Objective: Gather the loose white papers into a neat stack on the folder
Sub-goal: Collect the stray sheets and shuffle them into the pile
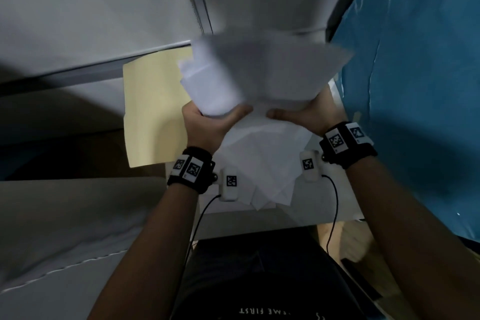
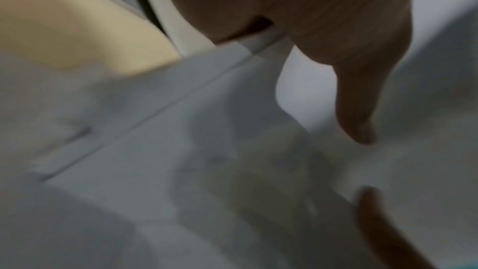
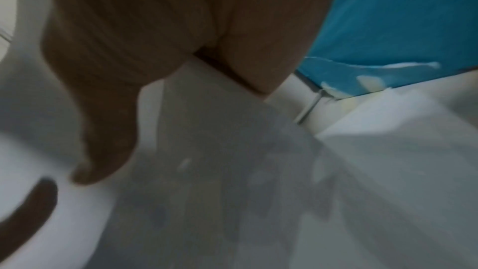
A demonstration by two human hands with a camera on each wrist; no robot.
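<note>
A loose bundle of white papers is held up above the table, blurred and fanned out. My left hand grips its near left part, thumb on top of the sheets. My right hand grips the near right part, thumb lying across the paper. More white sheets hang or lie below the hands toward me. The cream folder lies flat to the left, partly covered by the papers. The left wrist view shows the folder, my thumb and white paper. White paper also fills the right wrist view.
A white table carries the papers and folder. A blue sheet hangs close on the right. Grey-white wall panels rise behind the folder. A pale covered surface lies at the left near me.
</note>
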